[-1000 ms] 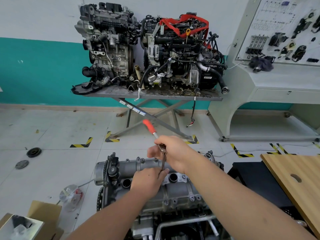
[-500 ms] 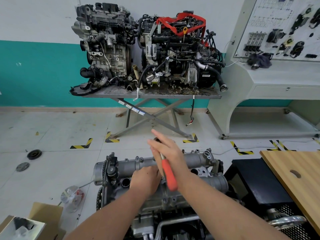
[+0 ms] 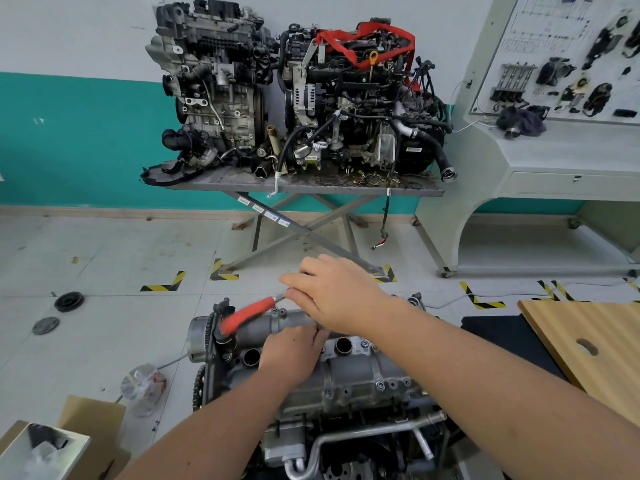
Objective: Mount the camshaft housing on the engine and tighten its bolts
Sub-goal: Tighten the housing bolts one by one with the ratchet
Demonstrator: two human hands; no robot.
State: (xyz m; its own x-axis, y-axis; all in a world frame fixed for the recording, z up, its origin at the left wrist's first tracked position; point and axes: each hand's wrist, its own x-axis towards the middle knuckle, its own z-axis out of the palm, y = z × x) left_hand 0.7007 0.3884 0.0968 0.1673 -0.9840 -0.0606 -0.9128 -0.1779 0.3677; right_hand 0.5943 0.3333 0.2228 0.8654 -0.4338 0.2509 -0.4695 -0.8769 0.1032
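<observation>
Wrench (image 3: 246,316), one, red-handled, is gripped by right hand (image 3: 337,294); left hand (image 3: 292,355) is curled on housing (image 3: 349,370); two engines (image 3: 298,95) behind.

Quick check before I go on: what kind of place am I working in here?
Probably an auto-mechanics training workshop: two engines on a steel stand, a wall display board of engine parts, and hazard tape marks on the tiled floor.

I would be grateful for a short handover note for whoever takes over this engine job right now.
Right hand holds the red-handled ratchet, handle pointing left over the camshaft housing.
Left hand rests on the housing at the tool's head; the bolt underneath is hidden.
Done: housing sits on the engine, bolts visible along its near edge.
Left: finish tightening; how tight each bolt is cannot be told.
</observation>
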